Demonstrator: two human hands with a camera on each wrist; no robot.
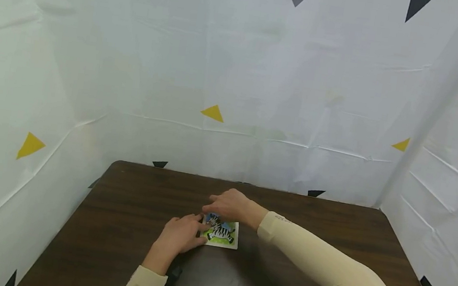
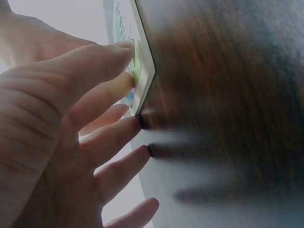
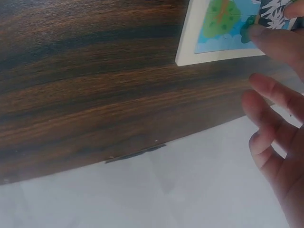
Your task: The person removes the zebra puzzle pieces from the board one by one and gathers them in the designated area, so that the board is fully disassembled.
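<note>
Where the zebra picture (image 1: 221, 233) lies, head view: flat on the brown table (image 1: 139, 199), about halfway across, with both hands at it.
Left hand (image 1: 180, 233), head view: at the left side of the picture, with the thumb near the low left corner.
Right hand (image 1: 231, 204), head view: over the far edge of the picture, hiding a bit of it.
Sleeves (image 1: 317, 266), head view: long and cream, one on each arm.
White walls (image 1: 239, 67), head view: all around the table, with yellow, black and gray triangles.
Left fingers (image 2: 114, 140), left wrist view: loose and spread apart, not wrapped round anything. The thumb and the next finger touch the picture. Two more fingertips touch the table just beside the pale rim (image 2: 148, 71).
Right fingers (image 3: 268, 40), right wrist view: one fingertip touches the picture by the zebra's black and white stripes. The lower fingers bend a little, off the picture. It is too cut off to tell if the hand pinches a piece.
Green tree (image 3: 221, 21), right wrist view: in the picture's corner, on blue, inside the rim.
</note>
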